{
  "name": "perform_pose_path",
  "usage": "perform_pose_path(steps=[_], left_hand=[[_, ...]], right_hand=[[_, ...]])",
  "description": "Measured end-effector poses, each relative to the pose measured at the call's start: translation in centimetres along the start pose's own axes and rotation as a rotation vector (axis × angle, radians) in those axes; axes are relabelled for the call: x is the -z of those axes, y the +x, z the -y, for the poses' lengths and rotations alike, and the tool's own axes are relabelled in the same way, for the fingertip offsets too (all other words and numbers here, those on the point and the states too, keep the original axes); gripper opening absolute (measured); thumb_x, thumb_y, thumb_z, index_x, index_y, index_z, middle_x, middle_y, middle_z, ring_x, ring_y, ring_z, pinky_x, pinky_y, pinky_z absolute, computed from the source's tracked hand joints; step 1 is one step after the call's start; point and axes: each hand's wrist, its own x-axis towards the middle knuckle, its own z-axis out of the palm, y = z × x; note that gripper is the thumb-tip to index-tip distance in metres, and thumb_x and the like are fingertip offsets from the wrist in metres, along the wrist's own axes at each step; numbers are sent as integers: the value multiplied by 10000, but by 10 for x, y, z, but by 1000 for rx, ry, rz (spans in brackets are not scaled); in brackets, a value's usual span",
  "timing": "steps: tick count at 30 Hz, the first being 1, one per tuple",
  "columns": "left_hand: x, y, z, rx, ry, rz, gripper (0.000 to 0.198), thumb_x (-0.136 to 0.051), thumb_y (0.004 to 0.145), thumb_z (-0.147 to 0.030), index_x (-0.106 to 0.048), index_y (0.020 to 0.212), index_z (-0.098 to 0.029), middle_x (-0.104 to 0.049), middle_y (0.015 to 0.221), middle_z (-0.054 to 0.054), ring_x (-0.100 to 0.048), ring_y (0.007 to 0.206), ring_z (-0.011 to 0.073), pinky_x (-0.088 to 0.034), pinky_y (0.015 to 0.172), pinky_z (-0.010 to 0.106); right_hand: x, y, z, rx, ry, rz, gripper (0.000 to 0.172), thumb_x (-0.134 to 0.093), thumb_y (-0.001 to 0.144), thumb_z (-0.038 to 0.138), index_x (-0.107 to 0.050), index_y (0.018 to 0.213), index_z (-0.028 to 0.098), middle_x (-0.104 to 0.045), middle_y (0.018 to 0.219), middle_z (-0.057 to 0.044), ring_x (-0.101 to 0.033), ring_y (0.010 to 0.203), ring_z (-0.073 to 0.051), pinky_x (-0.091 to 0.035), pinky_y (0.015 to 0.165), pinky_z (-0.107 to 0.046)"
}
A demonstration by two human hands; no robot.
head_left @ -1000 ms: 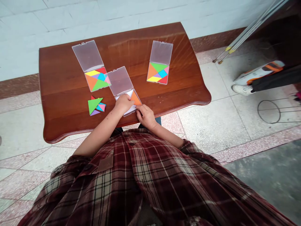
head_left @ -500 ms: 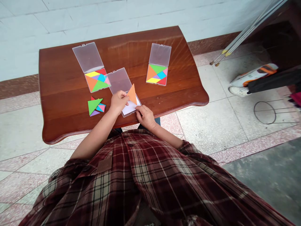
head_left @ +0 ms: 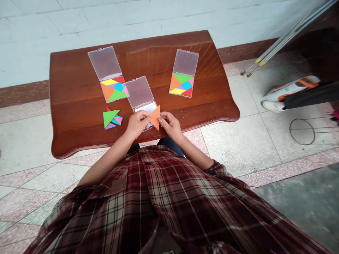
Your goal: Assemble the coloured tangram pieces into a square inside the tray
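Note:
Between both hands is an orange triangle tangram piece (head_left: pixel 155 116), raised over an open clear plastic case (head_left: pixel 140 92) with a white bottom. My left hand (head_left: pixel 137 123) pinches its left corner. My right hand (head_left: pixel 171 125) has thumb and fingers closed on its right edge. The case's near part is partly hidden by the hands and the piece. Left of my left hand, loose pieces lie in a small overlapping pile: a green triangle (head_left: pixel 110 118) on top, with a purple triangle (head_left: pixel 110 126), a red tip and blue and pink pieces around it.
Two more open cases hold fitted tangrams: one at the left (head_left: pixel 114 89), touching or overlapped by the middle case's lid, one at the right (head_left: pixel 181 84). The brown wooden table (head_left: pixel 79 123) has a curved front edge. Beyond its right side are crutches (head_left: pixel 261 61) and a person's leg (head_left: pixel 304 95).
The orange triangle has moved toward me and slightly right. My right hand has risen from the case's near edge and taken hold of the piece too. The whole view has shifted slightly.

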Motion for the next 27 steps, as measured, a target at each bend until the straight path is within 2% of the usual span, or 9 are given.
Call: perform_pose_path(steps=[4,6,10,13,17,22,27], left_hand=[[-4,-5,4,-20,75,108,64,-569,761,-146,-524,741,-187,-550,561,-72,-470,439,57,-386,495,187],[-2,-7,7,-70,168,106,45,-566,792,-176,-527,775,-191,-580,637,-52,-509,499,76,-424,544,210],[7,-16,15,-287,621,48,78,-617,822,-239,-588,879,-195,-639,893,30,-600,782,159,-487,760,298],[14,-25,22,-379,958,142,104,-626,839,-256,-633,917,-187,-614,1032,87,-594,929,220,-483,838,347],[21,-29,33,-436,1126,186,108,-566,881,-244,-654,894,-183,-594,1033,100,-569,952,234,-474,862,365],[25,-28,43,-439,1147,147,214,-451,918,-217,-657,875,-176,-613,1039,110,-547,928,231,-457,861,376],[29,-28,52,-463,1095,107,260,-401,918,-219,-653,865,-187,-624,1015,100,-529,921,224,-447,869,370]], right_hand=[[-4,3,4,-101,135,49,517,-668,746,657,-579,994,213,-604,736,31,-527,633,-115,-459,615,-266],[-5,4,6,-121,174,43,509,-698,708,664,-589,917,213,-582,701,40,-488,596,-101,-438,583,-254],[0,5,7,-142,202,-29,497,-719,682,665,-575,839,217,-529,645,57,-431,547,-85,-407,546,-244],[9,9,2,-172,187,-78,507,-705,685,688,-561,830,224,-508,623,65,-423,534,-82,-380,523,-232],[24,24,-3,-159,146,-79,484,-675,724,684,-568,828,223,-482,587,73,-424,525,-77,-359,511,-216],[43,55,4,-78,35,37,352,-667,801,557,-612,842,211,-545,645,50,-438,535,-75,-385,540,-225],[45,82,25,59,-279,335,146,-594,876,314,-660,863,184,-591,704,26,-491,620,-107,-403,617,-253]])
